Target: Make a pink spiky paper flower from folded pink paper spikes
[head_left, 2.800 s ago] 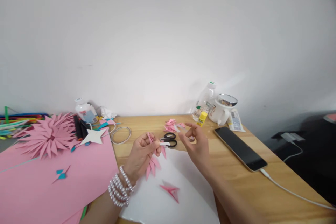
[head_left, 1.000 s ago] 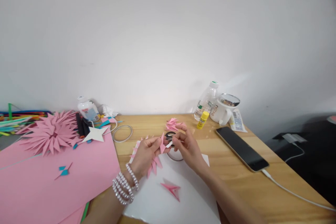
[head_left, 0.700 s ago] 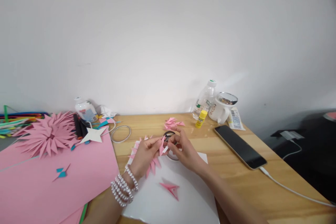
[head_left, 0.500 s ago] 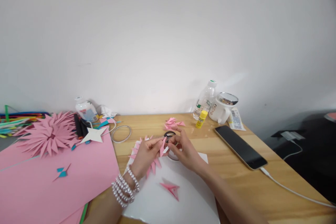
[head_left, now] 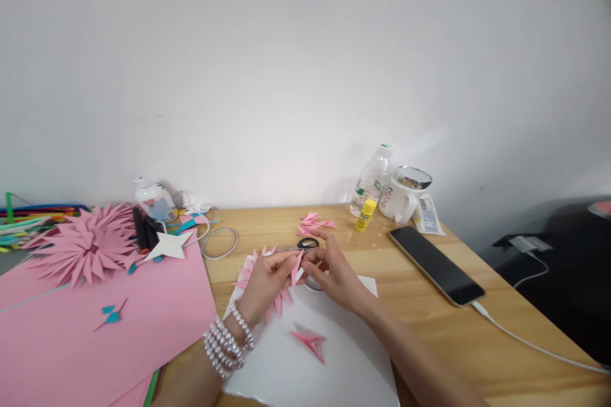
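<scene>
Wooden table (head_left: 429,324) against blank white wall (head_left: 305,63)

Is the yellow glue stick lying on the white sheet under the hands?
No, the yellow glue stick stands on the bare wooden table beside the white mug, well away from the white sheet.

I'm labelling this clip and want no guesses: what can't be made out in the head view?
- Small white strip between the fingertips: too small to tell what it is, or which hand's grip has it.
- Black-handled scissors: the right hand hides part of them.
- Pink spiked paper ring: mostly behind the left hand.
- White mug lettering: too small to read.
- White cable: cut off by the right edge.
</scene>
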A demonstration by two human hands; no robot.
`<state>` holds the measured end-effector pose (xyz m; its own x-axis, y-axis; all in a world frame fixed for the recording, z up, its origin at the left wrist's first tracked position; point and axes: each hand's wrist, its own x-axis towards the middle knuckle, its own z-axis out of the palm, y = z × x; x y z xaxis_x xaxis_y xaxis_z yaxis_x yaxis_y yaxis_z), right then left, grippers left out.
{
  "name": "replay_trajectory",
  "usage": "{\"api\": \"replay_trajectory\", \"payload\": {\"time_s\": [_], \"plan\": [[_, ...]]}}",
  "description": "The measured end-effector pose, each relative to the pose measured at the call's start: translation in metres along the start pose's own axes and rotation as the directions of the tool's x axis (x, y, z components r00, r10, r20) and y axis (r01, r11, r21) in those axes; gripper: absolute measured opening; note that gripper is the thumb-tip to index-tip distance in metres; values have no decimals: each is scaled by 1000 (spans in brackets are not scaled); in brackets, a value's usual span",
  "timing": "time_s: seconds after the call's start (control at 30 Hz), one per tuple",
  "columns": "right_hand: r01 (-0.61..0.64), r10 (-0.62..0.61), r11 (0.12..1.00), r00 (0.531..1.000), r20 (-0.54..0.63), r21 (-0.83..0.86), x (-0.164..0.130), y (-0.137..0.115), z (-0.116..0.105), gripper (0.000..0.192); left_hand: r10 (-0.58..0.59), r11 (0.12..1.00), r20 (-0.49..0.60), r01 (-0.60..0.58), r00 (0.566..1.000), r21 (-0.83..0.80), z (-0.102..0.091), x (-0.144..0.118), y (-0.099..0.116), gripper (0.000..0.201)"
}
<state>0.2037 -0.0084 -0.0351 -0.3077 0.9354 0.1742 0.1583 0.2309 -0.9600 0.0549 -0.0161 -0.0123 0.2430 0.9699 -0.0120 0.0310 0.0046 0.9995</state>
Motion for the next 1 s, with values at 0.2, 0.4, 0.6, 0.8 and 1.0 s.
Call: {"api": "replay_trajectory", "payload": {"time_s": [0.2, 0.4, 0.6, 0.8, 1.0], "plan": [[-10, 10, 1000, 1000, -4, 0, -1, -1, 1, 45, -54, 990, 19, 56, 998, -130, 1, 1, -7, 28], [-11, 11, 1000, 1000, 0, 10, 0, -1, 0, 48, -45, 992, 2, 45, 999, -118, 1, 1, -6, 29], [9, -10, 1000, 1000, -28, -29, 0, 2, -1, 55, 7, 996, 64, -2, 998, -86, -1, -1, -2, 34], [27, -28, 999, 999, -44, -31, 1, 4, -1, 56, -16, 989, 117, 33, 993, -145, -1, -2, -2, 36], [38, -41, 998, 998, -46, -52, 1, 5, -1, 59, -74, 980, 109, 93, 991, -176, 2, 0, -2, 37]]}}
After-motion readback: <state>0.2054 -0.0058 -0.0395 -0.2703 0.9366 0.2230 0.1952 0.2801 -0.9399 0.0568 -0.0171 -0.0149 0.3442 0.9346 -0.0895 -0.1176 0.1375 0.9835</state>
